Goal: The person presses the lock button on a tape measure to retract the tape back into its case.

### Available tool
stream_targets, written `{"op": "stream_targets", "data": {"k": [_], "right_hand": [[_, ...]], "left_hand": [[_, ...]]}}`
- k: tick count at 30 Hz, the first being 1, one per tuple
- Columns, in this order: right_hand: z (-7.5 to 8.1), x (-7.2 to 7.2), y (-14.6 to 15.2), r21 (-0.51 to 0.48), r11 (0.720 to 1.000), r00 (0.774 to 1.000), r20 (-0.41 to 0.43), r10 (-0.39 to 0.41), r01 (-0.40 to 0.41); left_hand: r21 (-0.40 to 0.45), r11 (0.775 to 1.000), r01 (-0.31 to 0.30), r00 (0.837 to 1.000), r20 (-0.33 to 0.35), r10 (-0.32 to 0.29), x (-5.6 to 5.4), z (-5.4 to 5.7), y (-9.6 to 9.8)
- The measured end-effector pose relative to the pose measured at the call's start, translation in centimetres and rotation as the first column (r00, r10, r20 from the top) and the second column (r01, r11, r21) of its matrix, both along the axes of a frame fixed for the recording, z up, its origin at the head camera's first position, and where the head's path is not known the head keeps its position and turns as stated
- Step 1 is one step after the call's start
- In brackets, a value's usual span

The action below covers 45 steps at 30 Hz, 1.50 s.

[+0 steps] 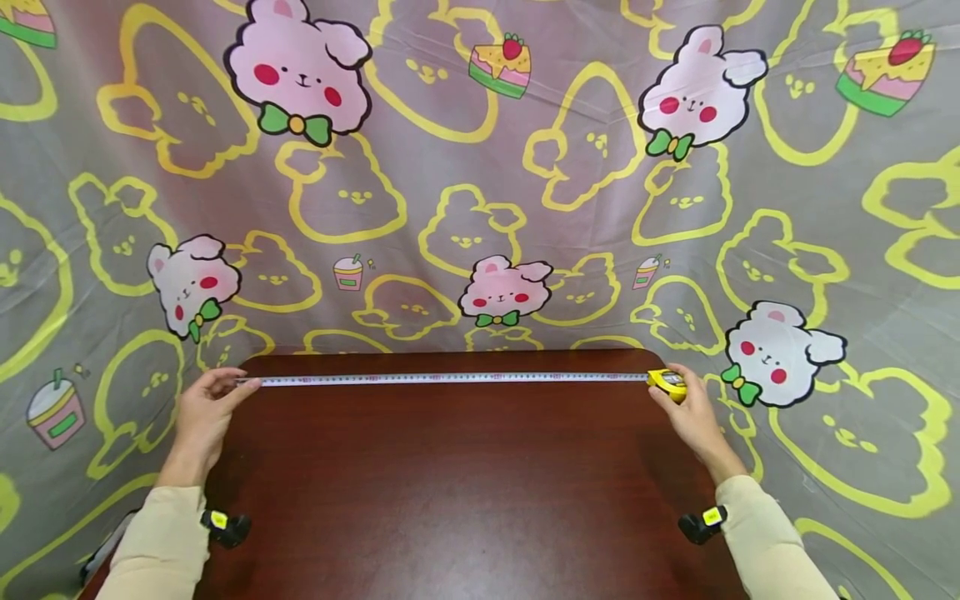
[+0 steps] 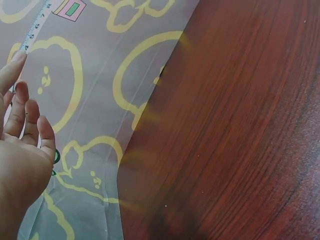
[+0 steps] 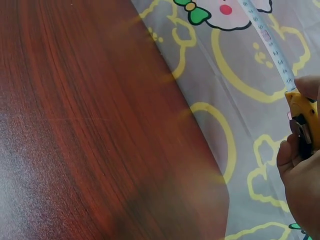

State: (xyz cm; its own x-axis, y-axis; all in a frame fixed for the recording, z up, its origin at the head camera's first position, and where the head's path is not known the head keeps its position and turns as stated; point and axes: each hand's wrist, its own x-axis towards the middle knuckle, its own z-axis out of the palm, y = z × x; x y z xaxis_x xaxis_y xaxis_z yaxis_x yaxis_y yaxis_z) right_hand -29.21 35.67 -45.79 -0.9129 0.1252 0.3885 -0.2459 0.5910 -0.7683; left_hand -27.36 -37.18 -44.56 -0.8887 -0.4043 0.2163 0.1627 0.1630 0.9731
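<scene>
Pinching the end of the strip [image 1: 450, 379] with left hand [image 1: 208, 407], gripping the yellow tape measure [image 1: 670, 386] with right hand [image 1: 693, 414] — near the far edge of the table [image 1: 480, 483]. Seems like measuring — likely needs keeping still next.

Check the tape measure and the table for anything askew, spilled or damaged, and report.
Nothing stands out. The white tape runs nearly straight, with no visible kink, from the left hand to the yellow case in the right hand. The brown tabletop shows no spill or damage that I can make out.
</scene>
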Motion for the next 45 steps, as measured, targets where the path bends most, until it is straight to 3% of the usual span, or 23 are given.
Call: {"op": "stream_targets", "data": {"k": [12,35,45], "right_hand": [[0.2,-0.1,-1.2,0.0,1.0,1.0,-0.026,0.017,-0.017],[0.4,-0.2,-2.1,0.038,0.999,0.999,-0.027,0.031,-0.03],[0.8,-0.1,-2.6,0.039,0.998,0.998,-0.035,0.055,-0.053]], "left_hand": [[-0.133,0.991,0.0,0.999,-0.032,-0.004,0.0,-0.2,1.2],[-0.165,0.986,0.005,1.0,0.02,-0.002,-0.1,-0.1,1.7],[-0.188,0.982,0.007,1.0,-0.003,-0.008,-0.1,-0.4,2.0]]}}
